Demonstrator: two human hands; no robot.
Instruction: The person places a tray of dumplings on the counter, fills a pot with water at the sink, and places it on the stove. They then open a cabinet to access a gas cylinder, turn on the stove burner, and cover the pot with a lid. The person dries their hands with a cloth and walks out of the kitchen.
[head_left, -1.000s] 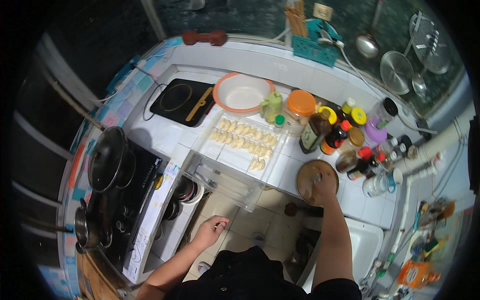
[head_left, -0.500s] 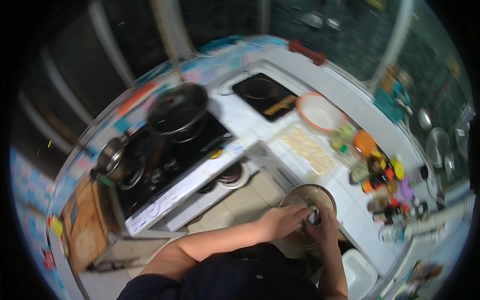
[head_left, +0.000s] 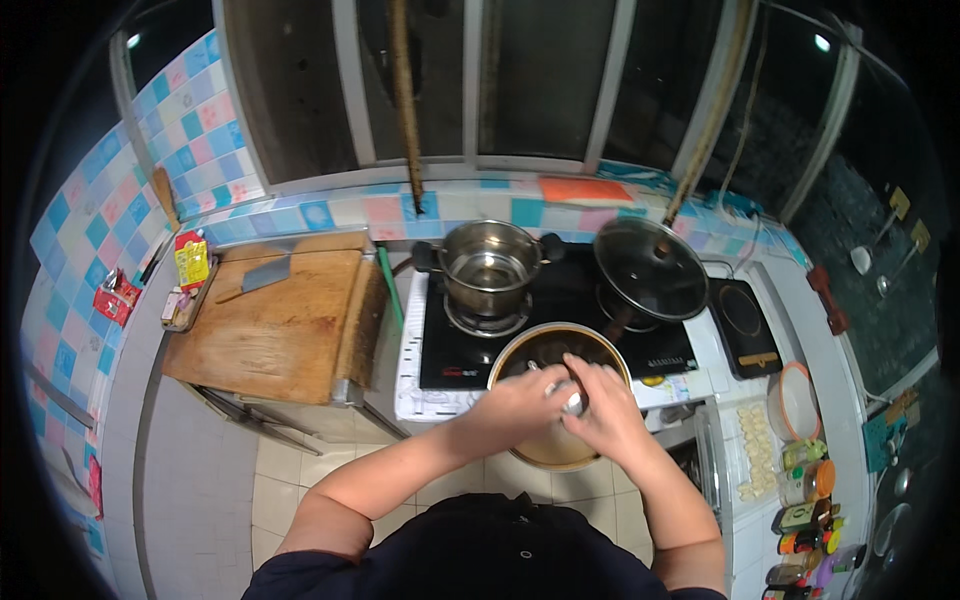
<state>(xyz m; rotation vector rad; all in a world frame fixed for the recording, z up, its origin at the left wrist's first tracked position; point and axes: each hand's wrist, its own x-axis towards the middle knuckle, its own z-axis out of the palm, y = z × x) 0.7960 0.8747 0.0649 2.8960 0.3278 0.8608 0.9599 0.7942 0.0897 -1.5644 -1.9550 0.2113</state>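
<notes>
A round see-through glass lid (head_left: 555, 447) with a brownish rim is held in front of the stove's front edge. Fingers of my left hand (head_left: 520, 402) and my right hand (head_left: 610, 412) close together round the knob (head_left: 574, 400) at its middle, partly hiding it. Just beyond, on the left burner, stands an uncovered steel pot (head_left: 487, 299) with two dark handles. Its inside is shiny; I cannot make out what it contains. To its right a dark pan with a glass lid (head_left: 652, 272) sits on the other burner.
The black stove (head_left: 450, 365) spans the counter ahead. At left, a wooden cutting board (head_left: 270, 335) bears a cleaver (head_left: 267, 274). On the right are an induction plate (head_left: 740, 325), an orange-rimmed basin (head_left: 795, 400), rows of pale pieces (head_left: 755, 452) and several condiment bottles (head_left: 800, 517).
My view has swung left, from the right-hand counter to the stove. Both hands and the lid have come round to the stove's front, the hands still at the knob.
</notes>
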